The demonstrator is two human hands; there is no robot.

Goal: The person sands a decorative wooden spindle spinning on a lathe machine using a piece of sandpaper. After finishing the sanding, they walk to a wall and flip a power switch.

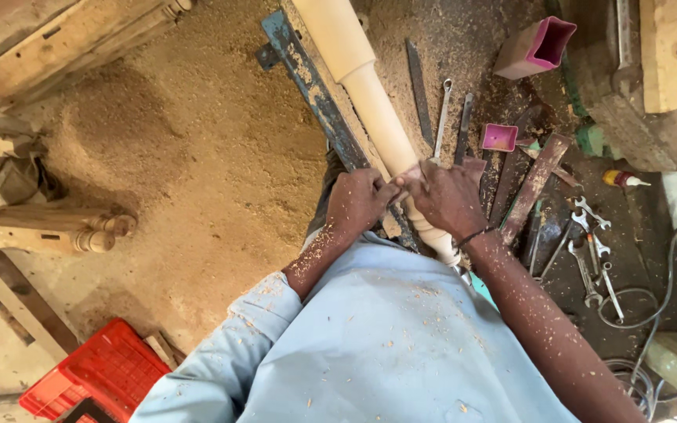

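Observation:
A long pale wooden spindle (370, 94) lies on a lathe, running from the top centre down towards me. My left hand (356, 202) is closed just left of the spindle, over the blue metal tool rest (307, 86). My right hand (448, 196) is closed on the spindle's right side, fingers meeting the left hand's. Between them they seem to grip a turning tool pressed against the wood, but the tool itself is hidden. Wood chips cling to both forearms and my light blue shirt.
Sawdust (197, 157) covers the floor at left. Turned wooden legs (48, 235) lie at far left, a red crate (95, 376) at bottom left. Chisels (418, 86), spanners (589, 258), pink square cups (534, 47) and cables (652, 313) crowd the right side.

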